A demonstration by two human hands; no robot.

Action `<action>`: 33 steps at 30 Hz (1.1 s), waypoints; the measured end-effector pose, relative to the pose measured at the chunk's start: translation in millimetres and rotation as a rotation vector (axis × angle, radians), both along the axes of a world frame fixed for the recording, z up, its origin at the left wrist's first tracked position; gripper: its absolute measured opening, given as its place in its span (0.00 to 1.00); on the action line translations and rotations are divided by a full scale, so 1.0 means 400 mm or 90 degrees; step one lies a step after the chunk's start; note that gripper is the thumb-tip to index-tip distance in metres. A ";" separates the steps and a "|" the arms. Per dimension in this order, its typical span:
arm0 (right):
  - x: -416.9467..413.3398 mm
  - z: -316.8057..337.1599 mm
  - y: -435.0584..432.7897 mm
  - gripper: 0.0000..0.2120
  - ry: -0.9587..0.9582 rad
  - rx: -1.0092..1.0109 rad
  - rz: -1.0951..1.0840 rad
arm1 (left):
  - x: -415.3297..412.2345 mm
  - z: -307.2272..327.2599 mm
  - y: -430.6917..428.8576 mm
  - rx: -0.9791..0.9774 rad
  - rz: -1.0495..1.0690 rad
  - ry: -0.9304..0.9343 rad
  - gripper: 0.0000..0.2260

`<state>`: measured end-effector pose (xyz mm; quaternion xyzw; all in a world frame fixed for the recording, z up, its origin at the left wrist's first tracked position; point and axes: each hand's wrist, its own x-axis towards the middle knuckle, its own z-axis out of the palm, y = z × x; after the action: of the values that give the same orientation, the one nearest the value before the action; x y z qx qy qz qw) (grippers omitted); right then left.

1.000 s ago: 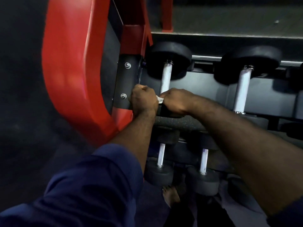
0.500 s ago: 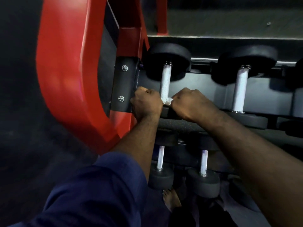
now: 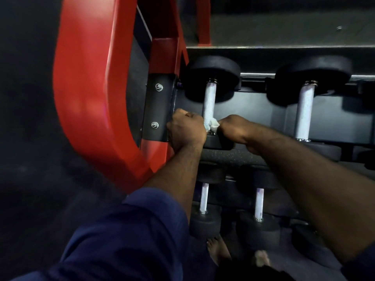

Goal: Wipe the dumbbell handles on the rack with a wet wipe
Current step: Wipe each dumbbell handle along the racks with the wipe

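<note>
The wiping is on the first dumbbell handle [image 3: 210, 102], at the left end of the rack's [image 3: 253, 110] top shelf. The right hand [image 3: 236, 128] is curled round the wet wipe [image 3: 213, 125] and presses it on the near end of that bar. The left hand [image 3: 185, 131] is a tight fist just beside it; I cannot tell what it holds. Next, I think the wipe must rub up to the far end. I count four handles: two on the top shelf, two on the lower shelf. There is one wipe.
</note>
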<state>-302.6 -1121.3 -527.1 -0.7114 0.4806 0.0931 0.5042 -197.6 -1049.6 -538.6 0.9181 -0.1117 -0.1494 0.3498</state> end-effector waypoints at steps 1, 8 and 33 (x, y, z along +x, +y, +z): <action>-0.011 0.001 0.000 0.09 -0.008 0.000 0.000 | 0.000 -0.004 0.000 0.003 -0.003 -0.002 0.10; -0.009 -0.002 0.008 0.09 -0.042 -0.008 0.048 | 0.000 -0.002 0.001 0.005 -0.008 -0.031 0.10; -0.422 -0.413 0.489 0.07 -0.152 0.154 -0.368 | -0.253 -0.500 0.610 -0.004 -0.069 0.123 0.12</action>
<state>-471.2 -925.7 -692.4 -0.4863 0.5855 -0.0812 0.6435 -298.9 -805.7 -738.7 0.8910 -0.1275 -0.2555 0.3529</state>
